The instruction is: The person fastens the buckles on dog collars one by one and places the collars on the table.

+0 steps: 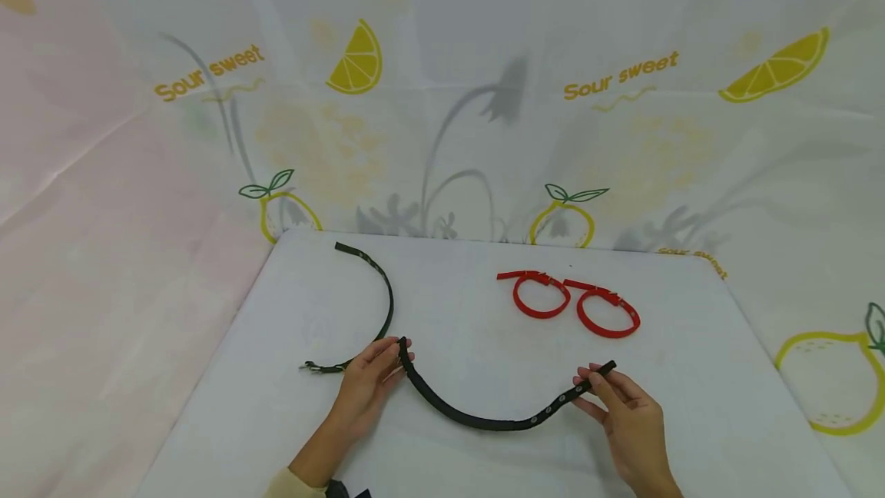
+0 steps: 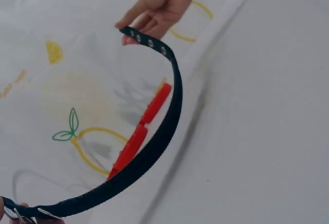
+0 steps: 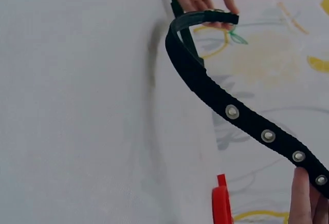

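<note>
My left hand (image 1: 369, 381) and right hand (image 1: 629, 415) pinch black strap (image 1: 477, 421), unlooped; thinner strap (image 1: 391, 300) likewise; red straps (image 1: 581, 286) looped, toward desk's (image 1: 691, 360) far edge.

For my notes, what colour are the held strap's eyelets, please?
The eyelets are silver, clearest in the right wrist view.

A pale, creased backdrop (image 1: 456, 6), pinkish at left, printed with yellow lemon slices (image 1: 356, 64), yellow-outlined lemons (image 1: 830, 383), grey flowers (image 1: 508, 94) and orange "Sour sweet" lettering (image 1: 598, 86), rises behind a plain white desk (image 1: 726, 413).
</note>
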Demonstrator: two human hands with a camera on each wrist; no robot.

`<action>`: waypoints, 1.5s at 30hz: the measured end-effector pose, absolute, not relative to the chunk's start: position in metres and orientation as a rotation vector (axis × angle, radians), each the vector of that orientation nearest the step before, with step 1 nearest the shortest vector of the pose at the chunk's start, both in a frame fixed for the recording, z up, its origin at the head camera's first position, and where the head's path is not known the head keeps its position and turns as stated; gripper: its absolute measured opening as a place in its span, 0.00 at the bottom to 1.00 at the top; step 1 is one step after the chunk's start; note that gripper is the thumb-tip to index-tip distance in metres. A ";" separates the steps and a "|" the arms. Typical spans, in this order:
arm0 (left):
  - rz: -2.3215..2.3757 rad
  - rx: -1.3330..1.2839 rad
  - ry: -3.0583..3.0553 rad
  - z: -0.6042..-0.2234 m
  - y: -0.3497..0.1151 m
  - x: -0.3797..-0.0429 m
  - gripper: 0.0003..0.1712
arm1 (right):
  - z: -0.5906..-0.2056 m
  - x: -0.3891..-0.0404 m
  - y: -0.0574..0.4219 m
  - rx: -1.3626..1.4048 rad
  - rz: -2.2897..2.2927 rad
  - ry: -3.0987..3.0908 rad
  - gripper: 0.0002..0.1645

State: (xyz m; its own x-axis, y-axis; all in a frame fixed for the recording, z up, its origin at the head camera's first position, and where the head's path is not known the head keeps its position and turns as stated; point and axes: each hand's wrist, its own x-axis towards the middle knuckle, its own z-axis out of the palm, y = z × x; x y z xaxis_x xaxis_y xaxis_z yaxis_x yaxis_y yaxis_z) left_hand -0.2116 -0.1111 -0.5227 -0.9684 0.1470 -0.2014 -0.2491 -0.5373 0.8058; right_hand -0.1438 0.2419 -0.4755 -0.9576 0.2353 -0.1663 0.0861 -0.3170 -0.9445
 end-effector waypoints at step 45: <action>2.340 0.219 1.725 -0.485 -0.056 -0.201 0.19 | -0.460 -0.157 0.183 0.171 2.077 -2.001 0.11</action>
